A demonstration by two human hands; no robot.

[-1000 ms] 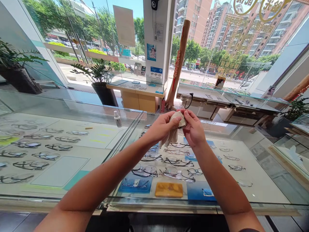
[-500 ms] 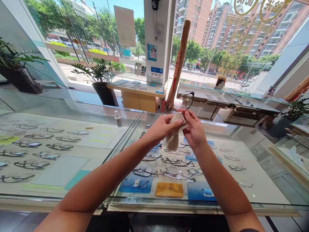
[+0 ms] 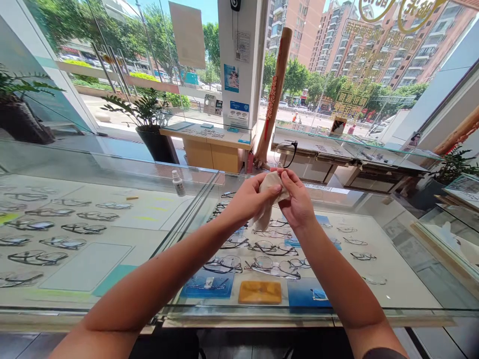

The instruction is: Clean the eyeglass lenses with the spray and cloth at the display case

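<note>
Above the glass counter, my left hand (image 3: 256,194) is closed on a pale beige cloth (image 3: 265,212), whose loose end hangs below the fingers. A pair of eyeglasses (image 3: 295,149) sticks up beyond my hands, one round lens and its dark rim showing. My right hand (image 3: 297,199) pinches the glasses close against the cloth, thumb and fingers pressed together. The cloth and fingers hide the other part of the frame. Both hands meet at the cloth, almost touching.
Under the glass top of the display counter (image 3: 396,269) lie rows of eyeglasses (image 3: 271,248) and a yellow-brown case (image 3: 260,292). A small white spray bottle (image 3: 178,183) stands on the counter left of my hands. Beyond are a potted plant (image 3: 155,142) and a leaning wooden trunk (image 3: 275,94).
The whole view has shifted slightly, so things sit a little further left. My hands stay together on the cloth and glasses; the cloth's hanging end has changed shape.
</note>
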